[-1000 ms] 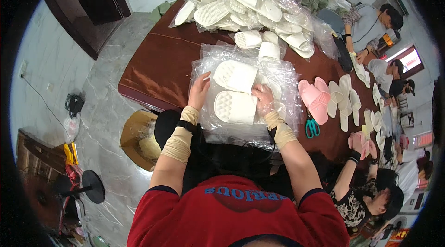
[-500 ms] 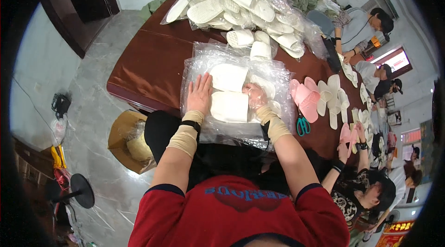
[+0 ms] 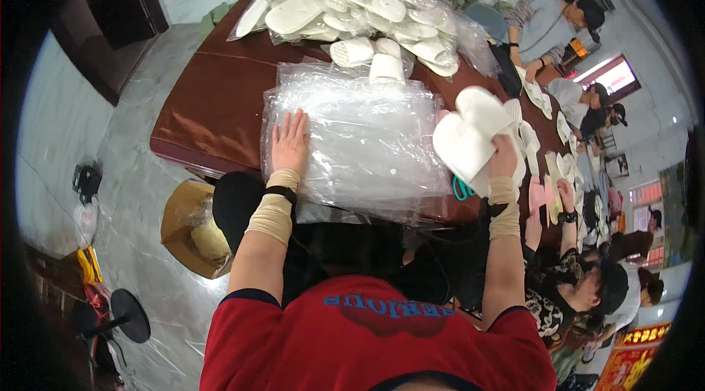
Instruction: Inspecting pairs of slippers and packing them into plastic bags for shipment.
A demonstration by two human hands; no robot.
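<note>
My left hand (image 3: 291, 143) lies flat, fingers spread, on the left edge of a stack of clear plastic bags (image 3: 360, 149). My right hand (image 3: 503, 158) is closed on a pair of white slippers (image 3: 474, 134), held just right of the bags. The slippers' far parts hide most of a pink pair behind them. Teal-handled scissors (image 3: 461, 187) show partly beside the held slippers. Beyond the bags, a large heap of white slippers in clear bags (image 3: 352, 5) covers the table's far side.
The table (image 3: 213, 97) has a brown cover. More white slippers (image 3: 527, 143) lie to the right, where co-workers (image 3: 580, 295) handle slippers. An open cardboard box (image 3: 183, 226) stands on the floor at my left, and a black round-based stand (image 3: 131, 315) is farther left.
The white slippers have moved from the top of the bags to the right, in my right hand. My left hand stays flat on the bags. The whole view has shifted slightly.
</note>
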